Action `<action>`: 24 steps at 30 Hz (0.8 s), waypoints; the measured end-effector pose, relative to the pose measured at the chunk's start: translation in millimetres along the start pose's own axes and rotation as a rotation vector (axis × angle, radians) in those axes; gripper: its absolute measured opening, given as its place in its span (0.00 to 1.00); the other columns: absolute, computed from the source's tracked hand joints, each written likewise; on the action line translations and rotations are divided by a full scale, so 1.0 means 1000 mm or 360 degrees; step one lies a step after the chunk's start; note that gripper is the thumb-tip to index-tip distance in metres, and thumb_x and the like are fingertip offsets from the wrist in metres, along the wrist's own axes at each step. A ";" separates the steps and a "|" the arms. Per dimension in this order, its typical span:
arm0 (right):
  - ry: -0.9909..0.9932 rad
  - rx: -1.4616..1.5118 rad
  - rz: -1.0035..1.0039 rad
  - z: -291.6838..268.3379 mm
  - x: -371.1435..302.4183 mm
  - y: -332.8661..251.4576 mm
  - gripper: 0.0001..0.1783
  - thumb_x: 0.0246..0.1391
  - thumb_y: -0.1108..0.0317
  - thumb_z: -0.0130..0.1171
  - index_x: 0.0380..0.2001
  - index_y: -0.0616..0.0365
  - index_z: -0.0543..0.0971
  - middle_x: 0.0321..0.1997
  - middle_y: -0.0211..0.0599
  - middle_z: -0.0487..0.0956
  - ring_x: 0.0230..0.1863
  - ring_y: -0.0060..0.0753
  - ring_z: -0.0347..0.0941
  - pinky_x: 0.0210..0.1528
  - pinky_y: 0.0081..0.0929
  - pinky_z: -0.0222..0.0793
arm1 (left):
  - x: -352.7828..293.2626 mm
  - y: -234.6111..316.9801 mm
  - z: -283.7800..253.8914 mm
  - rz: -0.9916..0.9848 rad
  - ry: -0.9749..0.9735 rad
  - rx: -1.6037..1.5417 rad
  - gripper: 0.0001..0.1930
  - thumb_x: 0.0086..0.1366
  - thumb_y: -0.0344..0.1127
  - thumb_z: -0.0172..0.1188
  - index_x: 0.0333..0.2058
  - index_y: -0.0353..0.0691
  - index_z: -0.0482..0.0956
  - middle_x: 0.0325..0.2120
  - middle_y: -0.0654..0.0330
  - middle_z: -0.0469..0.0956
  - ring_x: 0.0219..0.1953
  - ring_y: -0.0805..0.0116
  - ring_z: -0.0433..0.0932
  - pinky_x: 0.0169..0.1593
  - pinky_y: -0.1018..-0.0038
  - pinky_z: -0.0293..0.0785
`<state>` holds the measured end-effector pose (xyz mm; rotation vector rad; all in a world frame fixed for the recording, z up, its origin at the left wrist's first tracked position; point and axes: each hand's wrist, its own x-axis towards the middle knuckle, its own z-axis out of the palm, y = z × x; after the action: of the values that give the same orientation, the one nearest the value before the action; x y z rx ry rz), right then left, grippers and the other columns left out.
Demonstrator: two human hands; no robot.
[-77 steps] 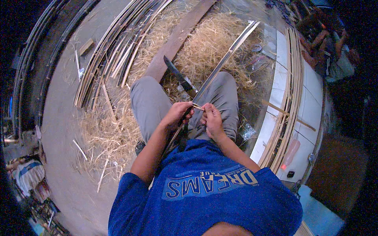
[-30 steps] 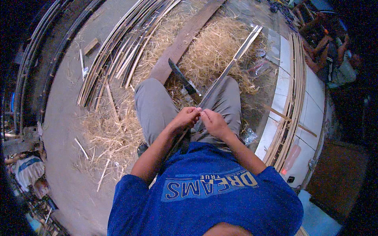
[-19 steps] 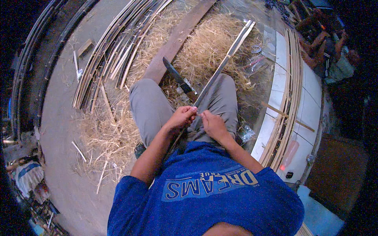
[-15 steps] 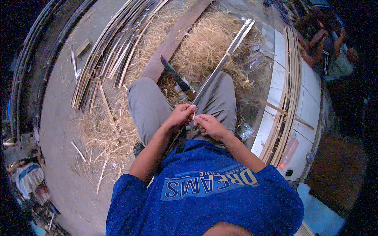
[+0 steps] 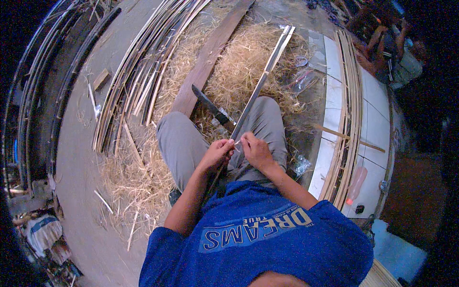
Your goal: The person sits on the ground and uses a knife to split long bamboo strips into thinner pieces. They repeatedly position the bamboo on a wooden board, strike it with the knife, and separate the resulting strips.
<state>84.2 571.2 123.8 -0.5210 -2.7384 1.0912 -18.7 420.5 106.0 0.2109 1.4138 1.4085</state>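
My left hand (image 5: 220, 152) is closed on the near part of a few long bamboo strips (image 5: 260, 83), dark on one face and pale on the other. They slant away between my knees toward the shavings. Right beside it, my right hand (image 5: 256, 150) pinches a thin pale strand (image 5: 237, 143) at the strips' edge. What the strand is made of is too small to tell. A large knife (image 5: 206, 101) with a dark blade lies between my legs, just beyond my left hand.
A brown wooden plank (image 5: 205, 67) runs away from me past a heap of pale shavings (image 5: 244, 57). Long split strips (image 5: 138, 62) lie at left, with dark poles (image 5: 71, 71) farther out. Another strip bundle (image 5: 346, 119) rests on white tiles. A person (image 5: 397, 52) sits far right.
My right hand has moved slightly up and away from my left, drawing the pale strand out. My left hand keeps hold of the strips. The whole view has shifted a little.
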 end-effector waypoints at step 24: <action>-0.1073 0.0732 -0.0195 -0.010 -0.001 0.001 0.20 0.62 0.57 0.44 0.28 0.62 0.75 0.24 0.46 0.75 0.28 0.47 0.71 0.35 0.40 0.68 | -0.003 0.001 0.000 0.0096 0.0171 0.0181 0.21 0.67 0.51 0.50 0.23 0.42 0.76 0.17 0.68 0.72 0.17 0.79 0.66 0.22 0.79 0.62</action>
<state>88.2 578.0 130.3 0.1096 -2.7903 2.0840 -17.9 418.2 108.4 0.2558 1.5898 1.4075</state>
